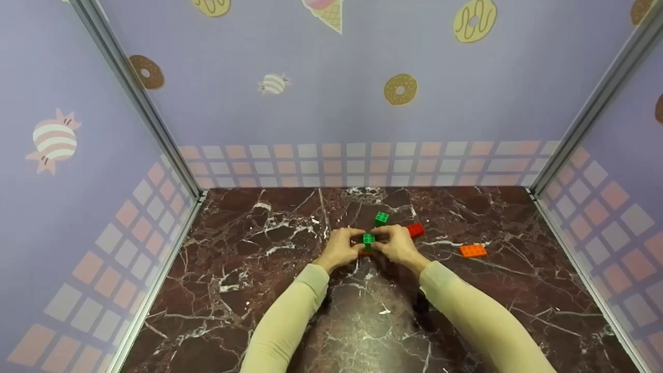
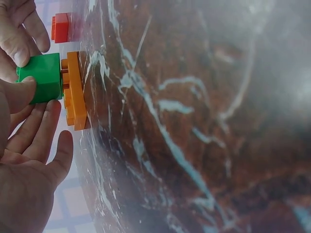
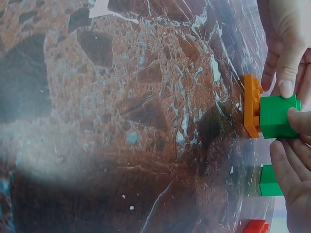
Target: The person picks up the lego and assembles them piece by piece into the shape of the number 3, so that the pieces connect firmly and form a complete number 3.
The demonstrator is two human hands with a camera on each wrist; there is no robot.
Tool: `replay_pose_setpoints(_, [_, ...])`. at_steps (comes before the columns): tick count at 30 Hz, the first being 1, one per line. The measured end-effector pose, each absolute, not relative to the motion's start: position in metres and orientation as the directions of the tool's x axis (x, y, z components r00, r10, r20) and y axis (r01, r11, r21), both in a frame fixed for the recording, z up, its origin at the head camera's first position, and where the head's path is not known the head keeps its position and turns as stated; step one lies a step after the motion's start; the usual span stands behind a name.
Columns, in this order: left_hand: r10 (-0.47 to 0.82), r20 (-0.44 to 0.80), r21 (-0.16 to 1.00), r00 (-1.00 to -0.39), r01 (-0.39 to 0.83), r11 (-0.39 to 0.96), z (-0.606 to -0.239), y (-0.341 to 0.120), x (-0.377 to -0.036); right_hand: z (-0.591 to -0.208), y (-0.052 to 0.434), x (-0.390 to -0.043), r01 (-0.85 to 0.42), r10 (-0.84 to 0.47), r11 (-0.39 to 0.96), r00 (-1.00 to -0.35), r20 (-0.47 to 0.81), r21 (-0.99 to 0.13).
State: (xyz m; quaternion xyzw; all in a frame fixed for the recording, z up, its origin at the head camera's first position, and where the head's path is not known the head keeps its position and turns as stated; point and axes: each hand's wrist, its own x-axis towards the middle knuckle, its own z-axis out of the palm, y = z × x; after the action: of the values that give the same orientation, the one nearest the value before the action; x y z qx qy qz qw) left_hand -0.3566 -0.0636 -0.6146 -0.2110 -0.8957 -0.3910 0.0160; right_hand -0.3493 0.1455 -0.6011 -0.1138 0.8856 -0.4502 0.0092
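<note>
Both hands meet at the middle of the desk, and their grip is on one thing: the left hand (image 1: 340, 248) and the right hand (image 1: 398, 244) pinch a green brick (image 1: 368, 239) between thumb and fingertips from opposite sides, fingers curled about it. The wrist views show that green brick (image 2: 44, 77) sitting over the studs of an orange plate (image 2: 76, 91) that lies flat on the dark red marble desk (image 1: 290, 311); a slim gap with the studs showing remains between the two, so by my reading the brick is aligned on the plate but not yet pressed fully home. That puts the work at the seating stage of this one joint: placement looks done, the final push down seems left. Outward from the hands, other pieces lie loose and unjoined: a second green brick (image 1: 382, 218) just beyond the hands, a red brick (image 1: 415, 230) beside the right hand, and another orange plate (image 1: 473, 250) further to the right, apart from the rest. If these are meant to join the stack, most of the building is still ahead.
</note>
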Motion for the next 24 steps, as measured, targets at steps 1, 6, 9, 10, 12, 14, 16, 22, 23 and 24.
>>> replay_pose_setpoints(1, [0.367,0.195,0.693,-0.909,0.393,0.605,-0.615,-0.064,-0.357,-0.601,0.145,-0.349,-0.194,-0.212,0.570,-0.974,0.086,-0.798])
replay_pose_setpoints(6, [0.369,0.188,0.699,-0.910,0.388,0.601,-0.617,-0.065,-0.358,-0.602,0.143,-0.348,-0.225,-0.223,0.579,-0.968,0.114,-0.784])
replay_pose_setpoints(9, [0.368,0.182,0.701,-0.912,0.383,0.602,-0.617,-0.066,-0.358,-0.603,0.142,-0.348,-0.253,-0.225,0.587,-0.964,0.144,-0.769])
replay_pose_setpoints(10, [0.369,0.183,0.701,-0.911,0.384,0.601,-0.618,-0.066,-0.358,-0.604,0.141,-0.348,-0.259,-0.228,0.588,-0.962,0.151,-0.766])
replay_pose_setpoints(12, [0.370,0.186,0.694,-0.910,0.388,0.606,-0.618,-0.067,-0.359,-0.605,0.140,-0.350,-0.271,-0.236,0.582,-0.959,0.160,-0.767])
replay_pose_setpoints(14, [0.372,0.197,0.687,-0.907,0.398,0.608,-0.618,-0.068,-0.359,-0.605,0.140,-0.351,-0.290,-0.249,0.571,-0.953,0.174,-0.768])
replay_pose_setpoints(16, [0.373,0.207,0.677,-0.905,0.407,0.613,-0.618,-0.068,-0.360,-0.606,0.142,-0.353,-0.311,-0.263,0.564,-0.946,0.190,-0.765])
replay_pose_setpoints(22, [0.384,0.210,0.651,-0.899,0.421,0.631,-0.618,-0.066,-0.358,-0.614,0.150,-0.358,-0.410,-0.323,0.578,-0.909,0.264,-0.705])
replay_pose_setpoints(23, [0.391,0.211,0.645,-0.896,0.428,0.633,-0.618,-0.065,-0.358,-0.615,0.151,-0.358,-0.423,-0.333,0.582,-0.903,0.272,-0.695])
replay_pose_setpoints(24, [0.397,0.213,0.639,-0.893,0.434,0.635,-0.619,-0.065,-0.358,-0.616,0.152,-0.358,-0.433,-0.340,0.583,-0.899,0.277,-0.687])
